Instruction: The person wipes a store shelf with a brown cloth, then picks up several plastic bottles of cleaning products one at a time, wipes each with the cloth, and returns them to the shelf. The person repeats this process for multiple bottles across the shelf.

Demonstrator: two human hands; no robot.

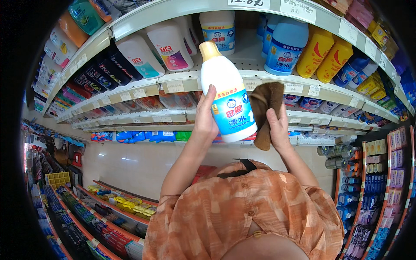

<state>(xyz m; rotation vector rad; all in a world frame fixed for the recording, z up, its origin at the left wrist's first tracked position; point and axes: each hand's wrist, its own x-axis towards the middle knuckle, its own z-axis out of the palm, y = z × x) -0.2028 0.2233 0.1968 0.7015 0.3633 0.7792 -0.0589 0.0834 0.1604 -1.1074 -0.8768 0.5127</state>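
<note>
A white plastic bleach bottle (pixel 222 73) with a gold cap and a blue label is tilted slightly in front of the shelves. My left hand (pixel 206 113) grips it along its left side, thumb towards the label; the fingers behind it are hidden. In my right hand (pixel 279 125) is a folded brown cloth (pixel 268 100), held close to the bottle's right side. The cloth hangs below the fingers. Whether it touches the bottle I cannot tell. Behind the bottle's cap, a similar white bottle (pixel 217 32) stands on the shelf.
The curved metal shelf (pixel 240 52) holds white detergent bottles (pixel 170 45), blue bottles (pixel 286 48) and yellow bottles (pixel 315 52). Paper price tags line its front edge. Lower shelves carry more packaged goods. Racks of goods (pixel 377 182) stand at the right, and more shelving (pixel 97 208) at the lower left.
</note>
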